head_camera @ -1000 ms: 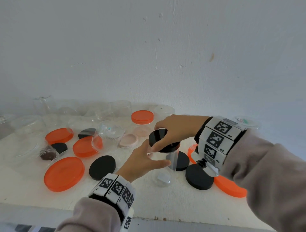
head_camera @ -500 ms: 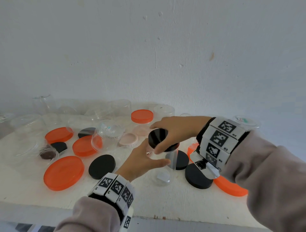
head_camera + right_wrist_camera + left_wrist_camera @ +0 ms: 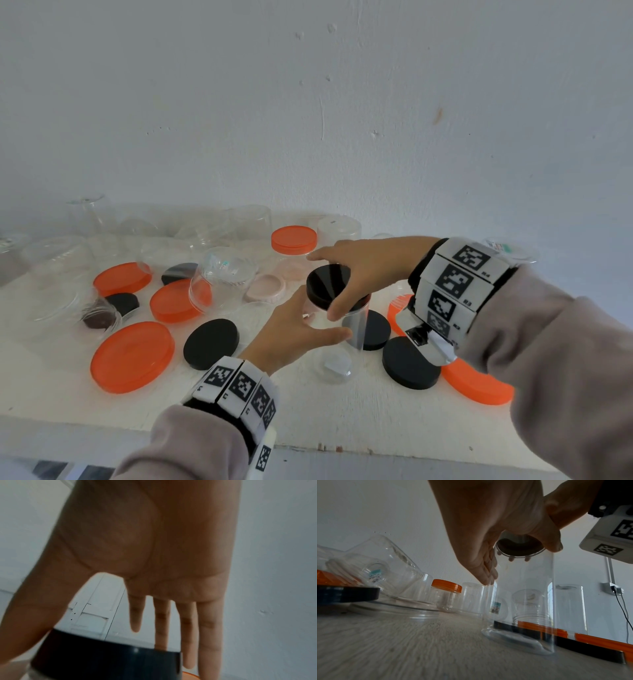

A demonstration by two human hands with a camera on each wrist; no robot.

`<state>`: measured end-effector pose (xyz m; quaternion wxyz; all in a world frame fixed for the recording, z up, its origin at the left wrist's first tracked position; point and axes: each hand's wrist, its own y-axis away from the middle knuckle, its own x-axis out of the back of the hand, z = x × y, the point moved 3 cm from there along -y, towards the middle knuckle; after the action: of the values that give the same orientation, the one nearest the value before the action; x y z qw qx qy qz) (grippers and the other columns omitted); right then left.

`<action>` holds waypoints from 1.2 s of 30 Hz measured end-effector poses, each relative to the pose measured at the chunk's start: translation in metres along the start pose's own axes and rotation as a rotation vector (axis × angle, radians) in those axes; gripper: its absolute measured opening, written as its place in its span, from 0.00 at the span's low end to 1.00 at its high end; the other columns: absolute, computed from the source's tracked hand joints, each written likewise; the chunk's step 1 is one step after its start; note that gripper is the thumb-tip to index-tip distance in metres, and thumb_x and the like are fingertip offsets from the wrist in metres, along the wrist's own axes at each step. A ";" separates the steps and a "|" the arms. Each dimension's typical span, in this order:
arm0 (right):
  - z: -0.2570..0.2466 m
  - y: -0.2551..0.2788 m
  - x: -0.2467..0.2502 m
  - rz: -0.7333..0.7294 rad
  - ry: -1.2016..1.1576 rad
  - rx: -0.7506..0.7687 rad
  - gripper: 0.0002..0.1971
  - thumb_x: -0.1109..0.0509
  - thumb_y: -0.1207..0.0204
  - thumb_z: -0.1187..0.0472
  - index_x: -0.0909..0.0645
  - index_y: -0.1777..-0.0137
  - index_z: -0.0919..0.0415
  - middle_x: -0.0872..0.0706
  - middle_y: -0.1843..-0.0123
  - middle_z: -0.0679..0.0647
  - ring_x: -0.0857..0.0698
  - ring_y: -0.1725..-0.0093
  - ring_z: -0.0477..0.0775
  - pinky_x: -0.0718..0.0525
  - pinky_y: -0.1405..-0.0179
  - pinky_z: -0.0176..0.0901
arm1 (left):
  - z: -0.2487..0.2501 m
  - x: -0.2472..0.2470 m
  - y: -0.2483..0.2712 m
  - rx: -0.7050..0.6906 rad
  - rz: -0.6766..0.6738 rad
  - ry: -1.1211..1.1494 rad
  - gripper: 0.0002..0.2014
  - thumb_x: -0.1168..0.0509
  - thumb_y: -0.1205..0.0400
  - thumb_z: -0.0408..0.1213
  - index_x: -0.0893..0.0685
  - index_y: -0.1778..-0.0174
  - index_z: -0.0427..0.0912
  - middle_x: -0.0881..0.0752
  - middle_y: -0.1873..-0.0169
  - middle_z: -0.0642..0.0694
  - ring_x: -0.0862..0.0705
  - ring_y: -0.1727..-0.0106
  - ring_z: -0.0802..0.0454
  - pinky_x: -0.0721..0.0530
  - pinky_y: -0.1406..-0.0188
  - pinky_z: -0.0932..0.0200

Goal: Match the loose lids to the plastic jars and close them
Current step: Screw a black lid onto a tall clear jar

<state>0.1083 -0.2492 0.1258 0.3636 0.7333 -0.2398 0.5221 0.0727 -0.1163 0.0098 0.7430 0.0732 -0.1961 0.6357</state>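
Nearest the table's front edge [image 3: 342,421], a large orange lid [image 3: 132,356] lay loose at the left, with a black lid [image 3: 210,343] just right of it and another black lid [image 3: 409,363] resting on an orange lid [image 3: 479,387] at the right; none of these had been matched to a jar. Between them a tall clear jar [image 3: 346,329] stood upright on the table, and it was gripped around its upper wall by the left hand [image 3: 294,329], the thumb curled across its near side. A small black lid [image 3: 330,282] sat on the jar's mouth and was pinched at its rim by the thumb and fingers of the right hand [image 3: 363,270], the index finger stretched out above it. It was judged that this lid was being seated or turned on and was not yet shown to be tight; from the left wrist view its underside was seen inside the jar's neck. A third black lid [image 3: 375,330] lay just behind the jar. Farther back, more orange lids, a pale pink lid [image 3: 265,287] and a tipped clear jar [image 3: 222,274] were left unpaired. Only one small jar with an orange lid [image 3: 294,240], near the wall, was seen closed. Several open clear jars stood along the wall [image 3: 308,102], some upside down. Most of the task was therefore judged to be left.
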 end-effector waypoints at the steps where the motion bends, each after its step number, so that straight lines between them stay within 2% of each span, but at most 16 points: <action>1: 0.000 0.001 0.001 -0.020 -0.004 0.025 0.47 0.22 0.35 0.38 0.43 0.18 0.41 0.34 0.25 0.42 0.34 0.26 0.48 0.28 0.28 0.49 | 0.000 0.000 0.000 0.002 0.000 -0.005 0.39 0.20 0.32 0.51 0.34 0.28 0.66 0.23 0.36 0.71 0.26 0.35 0.75 0.30 0.35 0.69; 3: -0.001 0.000 0.002 -0.007 -0.001 0.061 0.43 0.22 0.33 0.41 0.38 0.20 0.42 0.32 0.33 0.39 0.32 0.31 0.46 0.26 0.32 0.46 | 0.002 0.000 0.000 0.003 -0.004 -0.014 0.40 0.20 0.32 0.52 0.36 0.29 0.68 0.24 0.38 0.73 0.27 0.38 0.78 0.30 0.39 0.73; 5: -0.001 -0.001 0.002 0.031 0.010 0.064 0.40 0.24 0.33 0.38 0.34 0.22 0.43 0.33 0.39 0.37 0.31 0.37 0.43 0.26 0.38 0.43 | 0.002 0.000 0.000 0.005 -0.010 -0.017 0.41 0.21 0.33 0.52 0.36 0.28 0.68 0.23 0.37 0.71 0.27 0.38 0.78 0.30 0.40 0.74; 9: -0.004 -0.004 -0.003 0.129 0.075 0.012 0.38 0.29 0.34 0.29 0.29 0.27 0.47 0.30 0.52 0.35 0.25 0.53 0.41 0.30 0.60 0.34 | 0.000 0.000 -0.001 0.003 -0.023 -0.001 0.44 0.20 0.32 0.52 0.36 0.23 0.63 0.25 0.30 0.65 0.27 0.29 0.66 0.30 0.29 0.60; 11: -0.006 -0.005 -0.006 0.158 0.111 0.012 0.38 0.32 0.34 0.27 0.28 0.29 0.49 0.31 0.54 0.37 0.27 0.57 0.39 0.30 0.63 0.35 | -0.002 0.000 -0.001 0.005 -0.031 0.005 0.44 0.20 0.32 0.52 0.36 0.22 0.62 0.25 0.29 0.65 0.27 0.28 0.62 0.30 0.27 0.57; 13: -0.007 -0.004 -0.006 0.155 0.111 0.041 0.37 0.32 0.32 0.29 0.28 0.28 0.49 0.30 0.53 0.38 0.26 0.55 0.42 0.30 0.62 0.34 | -0.001 0.000 -0.001 0.002 -0.029 0.010 0.42 0.20 0.32 0.52 0.36 0.26 0.68 0.25 0.32 0.69 0.27 0.30 0.67 0.29 0.31 0.61; 15: -0.006 0.000 -0.004 0.130 0.072 0.069 0.36 0.29 0.31 0.33 0.29 0.26 0.48 0.27 0.47 0.41 0.25 0.48 0.45 0.28 0.57 0.33 | -0.001 0.000 -0.001 0.003 -0.024 0.005 0.41 0.20 0.33 0.53 0.37 0.29 0.71 0.24 0.36 0.72 0.27 0.34 0.73 0.30 0.35 0.65; 18: -0.004 0.004 -0.005 0.146 0.004 0.086 0.31 0.28 0.29 0.37 0.25 0.30 0.51 0.23 0.44 0.47 0.22 0.45 0.49 0.25 0.54 0.33 | -0.002 0.000 -0.002 -0.002 -0.017 0.003 0.42 0.20 0.33 0.54 0.37 0.28 0.70 0.24 0.36 0.71 0.27 0.33 0.72 0.29 0.33 0.63; 22: -0.004 0.005 -0.018 0.178 -0.002 0.041 0.25 0.34 0.25 0.36 0.25 0.34 0.49 0.27 0.46 0.49 0.30 0.43 0.52 0.25 0.49 0.45 | -0.003 0.000 -0.001 -0.021 -0.004 -0.002 0.42 0.21 0.34 0.55 0.36 0.27 0.71 0.23 0.36 0.74 0.26 0.33 0.74 0.29 0.31 0.63; 25: -0.003 0.008 -0.026 0.224 -0.023 0.022 0.25 0.37 0.25 0.34 0.26 0.37 0.50 0.29 0.47 0.49 0.33 0.43 0.52 0.25 0.45 0.49 | -0.004 0.000 -0.001 -0.007 0.014 -0.011 0.38 0.21 0.33 0.54 0.36 0.34 0.79 0.23 0.40 0.80 0.25 0.35 0.75 0.29 0.34 0.67; 27: -0.003 0.010 -0.030 0.261 -0.040 0.019 0.27 0.37 0.25 0.33 0.26 0.35 0.51 0.29 0.46 0.50 0.34 0.42 0.53 0.27 0.45 0.48 | -0.003 -0.001 -0.001 -0.007 0.022 -0.011 0.37 0.21 0.32 0.53 0.37 0.37 0.82 0.25 0.43 0.86 0.25 0.37 0.80 0.29 0.41 0.74; 29: -0.004 0.011 -0.033 0.296 -0.047 0.013 0.28 0.37 0.24 0.34 0.27 0.32 0.52 0.29 0.43 0.52 0.35 0.40 0.55 0.27 0.42 0.49 | -0.002 -0.002 0.000 -0.019 0.031 -0.001 0.38 0.21 0.31 0.51 0.37 0.34 0.79 0.24 0.43 0.86 0.26 0.40 0.83 0.29 0.48 0.79; 32: -0.005 0.011 -0.038 0.347 -0.041 0.001 0.29 0.38 0.23 0.35 0.29 0.29 0.51 0.30 0.40 0.54 0.35 0.39 0.56 0.27 0.39 0.48 | -0.002 -0.003 0.001 -0.038 0.041 0.020 0.40 0.21 0.31 0.50 0.34 0.26 0.67 0.22 0.39 0.78 0.25 0.37 0.80 0.28 0.47 0.78; 36: -0.005 0.009 -0.043 0.403 -0.010 -0.019 0.30 0.40 0.22 0.35 0.31 0.26 0.51 0.30 0.38 0.56 0.36 0.40 0.57 0.29 0.38 0.48 | -0.002 -0.003 0.001 -0.031 0.047 0.022 0.41 0.20 0.32 0.49 0.34 0.25 0.65 0.22 0.38 0.75 0.25 0.37 0.79 0.28 0.43 0.74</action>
<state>0.0837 -0.2523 0.0885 0.2575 0.6696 -0.3884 0.5784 0.0718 -0.1184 0.0063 0.7309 0.0502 -0.1995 0.6507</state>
